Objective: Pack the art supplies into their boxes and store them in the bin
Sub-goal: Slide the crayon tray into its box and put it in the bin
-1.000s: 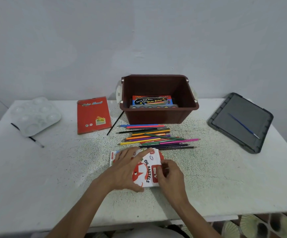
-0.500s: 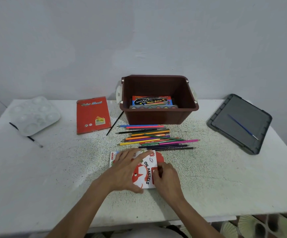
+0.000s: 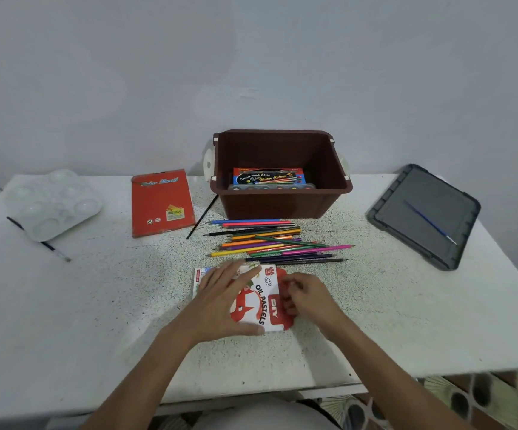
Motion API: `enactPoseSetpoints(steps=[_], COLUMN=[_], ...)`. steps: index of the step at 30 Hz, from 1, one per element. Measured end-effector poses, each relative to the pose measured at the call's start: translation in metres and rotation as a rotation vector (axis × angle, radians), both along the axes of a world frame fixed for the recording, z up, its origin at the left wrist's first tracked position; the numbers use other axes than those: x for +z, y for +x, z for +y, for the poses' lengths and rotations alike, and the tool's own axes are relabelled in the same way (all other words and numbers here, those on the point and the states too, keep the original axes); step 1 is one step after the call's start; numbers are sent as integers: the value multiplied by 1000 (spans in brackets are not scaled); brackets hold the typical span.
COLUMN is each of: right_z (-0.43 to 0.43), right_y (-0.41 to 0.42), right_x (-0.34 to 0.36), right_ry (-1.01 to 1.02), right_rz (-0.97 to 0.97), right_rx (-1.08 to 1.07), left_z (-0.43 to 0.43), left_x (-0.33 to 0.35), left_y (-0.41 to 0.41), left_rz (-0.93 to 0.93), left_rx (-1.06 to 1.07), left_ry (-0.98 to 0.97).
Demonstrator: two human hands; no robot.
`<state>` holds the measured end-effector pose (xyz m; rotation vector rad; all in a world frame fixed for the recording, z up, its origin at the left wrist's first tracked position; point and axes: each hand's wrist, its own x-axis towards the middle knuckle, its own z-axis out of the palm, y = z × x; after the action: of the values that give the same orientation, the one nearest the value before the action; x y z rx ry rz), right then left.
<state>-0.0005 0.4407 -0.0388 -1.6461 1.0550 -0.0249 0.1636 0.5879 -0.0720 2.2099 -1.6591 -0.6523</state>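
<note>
Before the pencils [image 3: 270, 240], left hand [image 3: 220, 302], flat-fingered, pins the oil pastels box [image 3: 259, 301] while right hand [image 3: 310, 301] pinches its flap closed; binning should follow.

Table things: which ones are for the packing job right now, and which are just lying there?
For the job: oil pastels box, left hand, right hand, brown bin, coloured pencils, red pencil box.
Lying about: palette, brush by palette, grey lid, blue brush.
</note>
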Motion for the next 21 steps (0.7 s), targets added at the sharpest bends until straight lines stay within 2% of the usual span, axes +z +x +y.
enactPoseSetpoints(steps=[3,4,6,8,12,16,18,21], right_z=[-2,-2,0,4,13,14,12,15], right_y=[3,5,9,14,31,26,17,7], right_x=[-1,0,0,-1,-3,3,7,9], right_ry=[19,22,9,-88,-312,-245,-217,-211], right_rz=[-14,-16,-18,29,178,118,95,94], right_rx=[-59,-49,-8,78,204,159,147,132], left_z=[6,6,7,7,3,3,6,9], left_x=[-12,-15,-18,-17,-11,0,2,6], left_y=[-6,-7,-10,-15,-17,-19,-23,-26], left_rz=[-72,-92,-16,84,105,204,192,181], left_rx=[290,394,549,614,661,797,898,1001], left_ry=[-212,-244,-245,-236,-272,-322,-333,-253])
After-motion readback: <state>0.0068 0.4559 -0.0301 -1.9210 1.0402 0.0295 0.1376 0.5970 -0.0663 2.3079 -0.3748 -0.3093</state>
